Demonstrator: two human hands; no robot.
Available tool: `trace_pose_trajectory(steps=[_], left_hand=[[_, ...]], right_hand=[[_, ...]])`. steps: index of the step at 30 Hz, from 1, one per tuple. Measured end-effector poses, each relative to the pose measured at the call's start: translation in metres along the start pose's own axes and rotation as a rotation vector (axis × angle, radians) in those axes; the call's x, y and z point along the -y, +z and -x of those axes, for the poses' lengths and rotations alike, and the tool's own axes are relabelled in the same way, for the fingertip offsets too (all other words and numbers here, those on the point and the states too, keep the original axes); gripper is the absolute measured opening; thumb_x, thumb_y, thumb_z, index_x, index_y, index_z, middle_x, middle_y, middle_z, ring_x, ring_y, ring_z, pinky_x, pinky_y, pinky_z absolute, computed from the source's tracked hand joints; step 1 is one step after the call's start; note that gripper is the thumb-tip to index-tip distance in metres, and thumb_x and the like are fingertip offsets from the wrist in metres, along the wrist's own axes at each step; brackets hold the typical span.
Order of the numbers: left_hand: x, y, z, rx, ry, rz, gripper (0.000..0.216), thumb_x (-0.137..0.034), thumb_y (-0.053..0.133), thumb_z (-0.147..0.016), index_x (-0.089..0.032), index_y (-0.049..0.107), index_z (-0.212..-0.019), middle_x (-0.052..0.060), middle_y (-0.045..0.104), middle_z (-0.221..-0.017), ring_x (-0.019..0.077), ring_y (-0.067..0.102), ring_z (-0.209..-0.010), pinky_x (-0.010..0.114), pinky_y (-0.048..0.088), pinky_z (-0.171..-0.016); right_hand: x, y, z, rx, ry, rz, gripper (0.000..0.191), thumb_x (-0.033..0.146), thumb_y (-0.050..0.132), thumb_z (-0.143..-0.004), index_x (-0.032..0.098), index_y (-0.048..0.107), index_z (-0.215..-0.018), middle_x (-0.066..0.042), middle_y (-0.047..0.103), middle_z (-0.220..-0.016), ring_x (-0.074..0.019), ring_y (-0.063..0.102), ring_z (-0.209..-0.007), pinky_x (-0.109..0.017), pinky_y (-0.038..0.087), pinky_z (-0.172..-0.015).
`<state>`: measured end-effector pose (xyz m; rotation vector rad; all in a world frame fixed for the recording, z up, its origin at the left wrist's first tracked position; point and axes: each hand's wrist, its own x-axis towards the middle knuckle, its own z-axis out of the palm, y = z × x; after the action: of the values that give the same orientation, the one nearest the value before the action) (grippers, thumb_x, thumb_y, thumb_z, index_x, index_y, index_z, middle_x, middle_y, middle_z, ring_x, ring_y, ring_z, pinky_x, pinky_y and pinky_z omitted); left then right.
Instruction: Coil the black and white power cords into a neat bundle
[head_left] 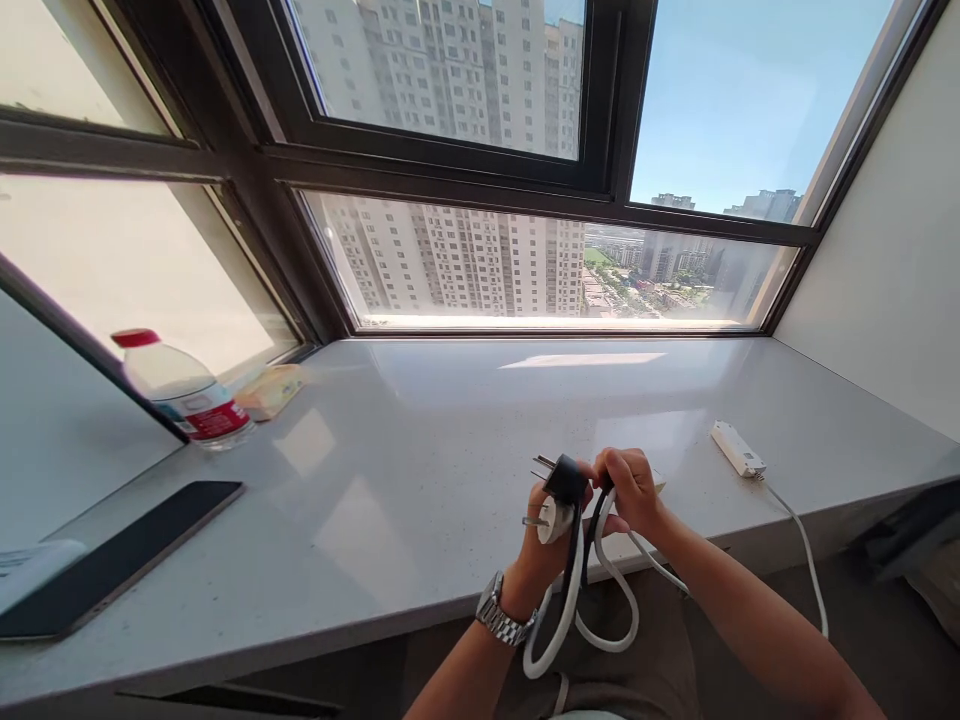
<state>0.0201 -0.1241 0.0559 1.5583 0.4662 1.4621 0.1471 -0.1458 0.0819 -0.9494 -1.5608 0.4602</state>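
Black plug (564, 478) and white plug (553, 519) sit together above the sill edge, prongs pointing left, both clasped in the left hand (546, 545). The right hand (634, 492) pinches the black and white cables (592, 590), which loop loosely below the wrists. Risk noted: the hanging loops may snag or slip from the pinch, and the exposed prongs could scrape the counter (420, 470). The white power strip (738, 449) lies apart to the right; its cord (806, 545) trails over the edge.

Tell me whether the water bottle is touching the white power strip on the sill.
Apart. The head view shows the water bottle far left and the white power strip far right, with bare sill between them.
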Motion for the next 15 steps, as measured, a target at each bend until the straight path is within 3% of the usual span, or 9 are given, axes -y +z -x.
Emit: trace_pose_trajectory(steps=[3,7,10,12,15], left_hand=[[-0.002,0.004,-0.003,-0.003,0.004,0.054,0.031,-0.031,0.082,-0.057,-0.022,0.066,-0.081,-0.006,0.048,-0.05,0.0081,0.037,-0.041,0.022,0.033,-0.041],[-0.015,0.008,-0.014,-0.175,0.02,-0.002,0.021,-0.034,0.079,-0.062,-0.02,0.065,-0.069,0.0,0.059,-0.071,0.0114,0.048,-0.054,0.025,0.042,-0.051],[-0.021,0.01,-0.018,-0.175,-0.034,0.062,0.021,-0.037,0.077,-0.065,-0.02,0.066,-0.071,0.003,0.063,-0.084,0.0135,0.054,-0.062,0.028,0.047,-0.059],[-0.021,0.011,-0.018,-0.142,-0.095,0.197,0.022,-0.04,0.074,-0.069,-0.02,0.064,-0.072,0.004,0.063,-0.078,0.0158,0.057,-0.067,0.031,0.049,-0.064],[-0.021,0.01,-0.023,-0.214,-0.145,0.405,0.025,-0.039,0.075,-0.069,-0.021,0.058,-0.071,0.0,0.058,-0.068,0.015,0.059,-0.069,0.031,0.051,-0.069]], right_hand=[[-0.007,0.008,0.003,-0.041,0.02,0.009,0.061,0.061,0.024,-0.092,0.02,0.041,-0.05,0.003,0.038,-0.044,-0.0097,0.034,-0.04,-0.025,0.028,-0.043],[-0.018,0.014,0.005,-0.041,0.001,0.104,0.059,0.058,0.021,-0.095,0.021,0.035,-0.051,0.003,0.038,-0.046,-0.0099,0.035,-0.041,-0.025,0.028,-0.044],[-0.018,0.016,0.007,0.013,0.01,0.231,0.051,0.048,0.022,-0.098,0.021,0.049,-0.063,0.002,0.048,-0.05,-0.0116,0.044,-0.044,-0.025,0.033,-0.047],[-0.016,0.016,0.01,0.038,0.011,0.381,0.041,0.042,0.028,-0.098,0.02,0.058,-0.082,-0.002,0.059,-0.062,-0.015,0.055,-0.054,-0.026,0.039,-0.055],[-0.016,0.015,0.019,0.04,-0.013,0.609,0.03,0.039,0.04,-0.094,0.019,0.058,-0.107,-0.011,0.067,-0.097,-0.0238,0.062,-0.089,-0.036,0.045,-0.079]])
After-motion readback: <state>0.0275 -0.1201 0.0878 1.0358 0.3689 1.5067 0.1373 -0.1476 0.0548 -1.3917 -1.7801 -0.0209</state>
